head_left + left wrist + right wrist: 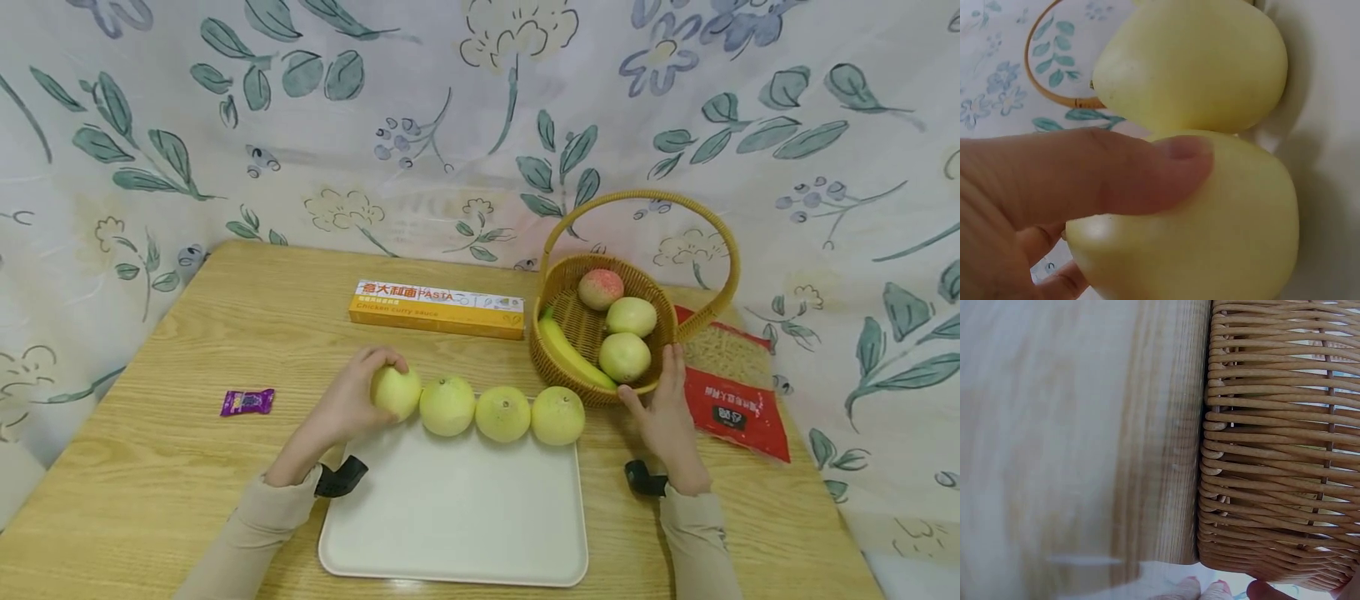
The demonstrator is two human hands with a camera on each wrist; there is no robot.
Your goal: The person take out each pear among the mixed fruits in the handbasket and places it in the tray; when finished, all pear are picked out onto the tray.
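Along the far edge of a white tray [457, 517] stands a row of pale yellow-green round fruit [502, 414], touching side by side. My left hand [356, 396] grips the leftmost fruit [396, 392], its thumb across the near side. The left wrist view shows that thumb pressed on the smooth fruit [1229, 219], against its neighbour [1197, 62]. At the front right of a wicker basket [543, 362], my right hand [667, 421] rests with spread thumb and extended fingers against the rim. Close woven wall of the basket [1279, 444] fills the right wrist view's right side.
Inside the basket lie a banana [570, 354], a pinkish peach [601, 288] and two pale green fruits [625, 357]. A pasta box [437, 310] lies behind the row. Right of the basket is a red pasta bag [735, 408]; a purple wrapped candy [248, 402] lies left.
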